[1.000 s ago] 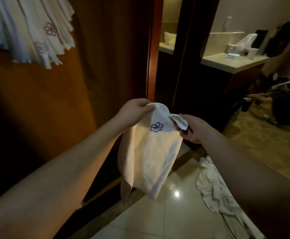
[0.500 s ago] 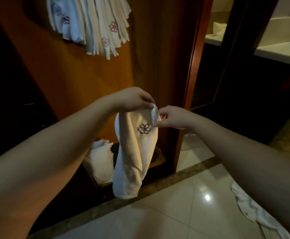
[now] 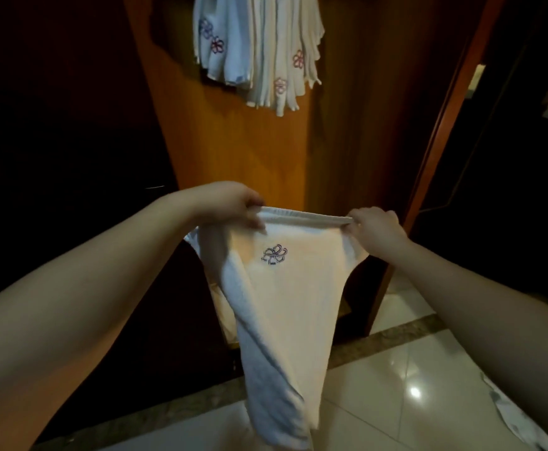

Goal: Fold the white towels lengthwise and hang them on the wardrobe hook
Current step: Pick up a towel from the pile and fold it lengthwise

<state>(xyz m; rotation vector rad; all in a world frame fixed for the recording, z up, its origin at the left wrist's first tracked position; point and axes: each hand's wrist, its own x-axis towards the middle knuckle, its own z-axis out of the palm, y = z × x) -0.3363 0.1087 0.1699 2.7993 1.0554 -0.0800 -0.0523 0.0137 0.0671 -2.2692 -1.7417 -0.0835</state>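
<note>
An orange-brown wooden wardrobe panel (image 3: 243, 151) rises from glossy pale floor tiles (image 3: 396, 379) edged by a speckled stone strip, with a bunch of white towels (image 3: 259, 50) stitched with flower outlines hanging high on it. Below, the left hand (image 3: 230, 203) and right hand (image 3: 375, 227) each pinch a top corner of a soft terry towel (image 3: 285, 304), its hem pulled taut between them, its body narrowing downward, a small blue flower motif (image 3: 274, 254) near the top.

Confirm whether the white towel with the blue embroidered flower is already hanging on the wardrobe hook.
No: the white towel with the blue embroidered flower is stretched between the left hand and right hand, below the hung white towels.
</note>
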